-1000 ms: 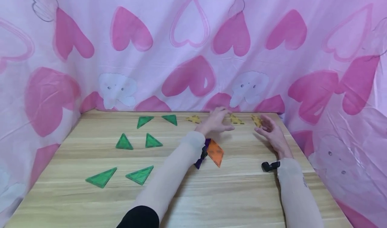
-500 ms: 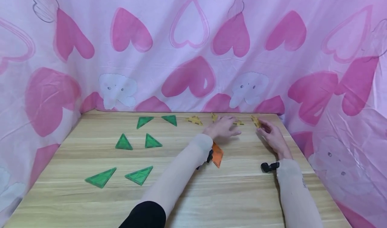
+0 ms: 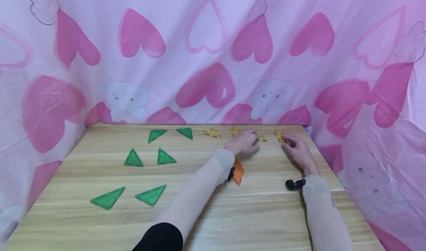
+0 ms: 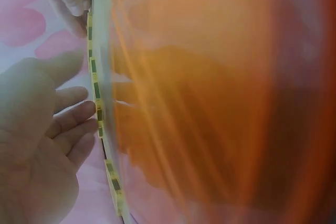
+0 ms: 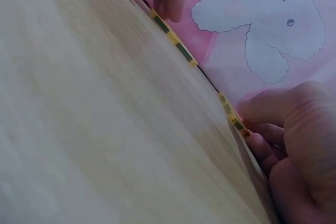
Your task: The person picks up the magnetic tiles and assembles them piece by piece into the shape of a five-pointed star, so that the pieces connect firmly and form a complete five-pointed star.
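My left hand (image 3: pixel 244 143) reaches to the table's far side, its fingertips at a yellow triangular magnetic tile (image 3: pixel 261 137). In the left wrist view, its extended fingers touch that tile's edge (image 4: pixel 96 87). At the far right, my right hand (image 3: pixel 298 151) pinches a corner of another yellow triangular tile (image 3: pixel 277 135). The right wrist view shows thumb and fingers at that tile's end (image 5: pixel 233 114). Two more yellow tiles lie to the left, one by itself (image 3: pixel 211 133) and one beside the left hand (image 3: pixel 235 131).
Several green triangular tiles (image 3: pixel 134 158) lie in pairs on the left of the wooden table (image 3: pixel 253 217). An orange tile (image 3: pixel 238 173) sits under the left wrist, partly hidden. A pink heart-patterned curtain (image 3: pixel 206 84) rises behind the far edge.
My left hand has moved right and come down to a yellow tile, uncovering another behind it. The right fingers have drawn together at the rightmost tile, which has shifted slightly.
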`<state>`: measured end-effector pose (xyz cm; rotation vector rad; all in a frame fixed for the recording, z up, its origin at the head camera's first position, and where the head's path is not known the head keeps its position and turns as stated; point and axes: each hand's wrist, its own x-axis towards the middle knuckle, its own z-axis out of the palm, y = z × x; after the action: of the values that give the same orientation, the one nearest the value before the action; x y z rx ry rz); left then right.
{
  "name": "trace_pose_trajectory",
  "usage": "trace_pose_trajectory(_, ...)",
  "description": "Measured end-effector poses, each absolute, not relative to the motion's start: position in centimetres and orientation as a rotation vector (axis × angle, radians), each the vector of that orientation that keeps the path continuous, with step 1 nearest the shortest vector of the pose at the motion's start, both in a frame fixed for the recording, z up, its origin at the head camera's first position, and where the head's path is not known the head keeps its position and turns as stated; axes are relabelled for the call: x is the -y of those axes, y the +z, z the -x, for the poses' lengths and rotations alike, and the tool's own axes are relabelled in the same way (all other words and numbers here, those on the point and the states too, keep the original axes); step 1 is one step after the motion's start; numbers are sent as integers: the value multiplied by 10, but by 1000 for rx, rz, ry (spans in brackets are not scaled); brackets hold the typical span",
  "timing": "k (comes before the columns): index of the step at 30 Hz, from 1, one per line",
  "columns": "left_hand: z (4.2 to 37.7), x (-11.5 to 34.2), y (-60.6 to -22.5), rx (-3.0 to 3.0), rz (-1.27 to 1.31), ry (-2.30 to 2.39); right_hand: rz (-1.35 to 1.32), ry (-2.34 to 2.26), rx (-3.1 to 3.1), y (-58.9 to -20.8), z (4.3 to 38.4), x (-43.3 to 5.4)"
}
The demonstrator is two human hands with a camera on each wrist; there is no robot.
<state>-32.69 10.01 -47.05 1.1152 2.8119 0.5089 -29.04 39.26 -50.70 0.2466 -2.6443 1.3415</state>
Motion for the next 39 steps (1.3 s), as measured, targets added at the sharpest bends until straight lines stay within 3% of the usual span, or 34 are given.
trace_pose_trajectory(6, 326, -102, -469, -2823, -1193, 546, -223, 1216, 2669, -511, 295, -393)
trace_pose_trajectory(23, 307, -98, -470, -2784, -969, 865, -136, 1231, 2811, -507, 290, -390)
trace_pose_trajectory(39, 309, -107, -474, -2860, -968, 805, -313, 1419, 3022, -492, 286, -366)
